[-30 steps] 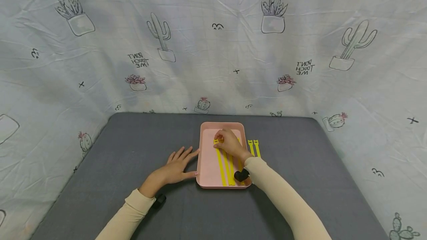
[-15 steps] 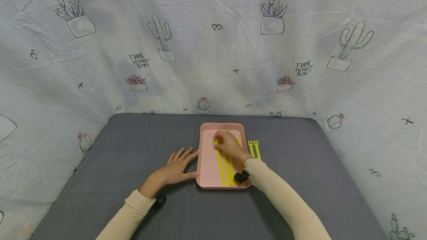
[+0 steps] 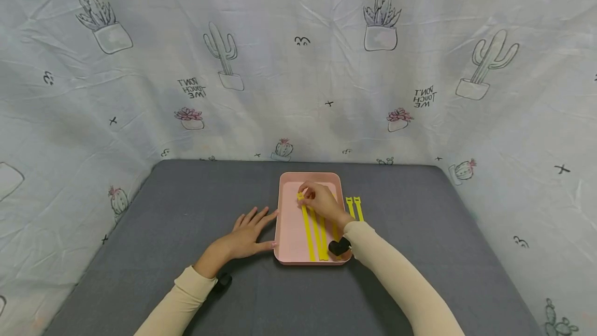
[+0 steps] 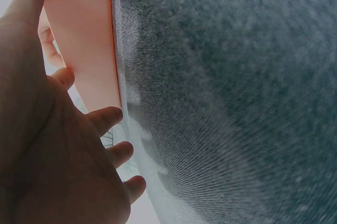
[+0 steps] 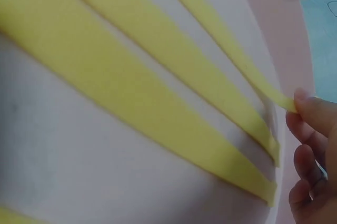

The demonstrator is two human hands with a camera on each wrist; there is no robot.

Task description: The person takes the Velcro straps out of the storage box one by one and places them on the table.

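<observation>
A pink tray lies mid-table with several yellow straps laid lengthwise in it. My right hand is over the tray's far half and pinches the far end of the leftmost strap. In the right wrist view my fingertips hold the tip of a thin yellow strap, and two wider straps lie flat beside it. My left hand rests flat on the grey table, fingers straight, touching the tray's left edge. The left wrist view shows that palm beside the tray wall.
Two more yellow straps lie on the grey tabletop just right of the tray. A cloth printed with cacti hangs behind and to both sides of the table. Black wrist mounts sit on both arms.
My right hand has shifted only slightly at the strap's far end. The left hand has stayed where it was.
</observation>
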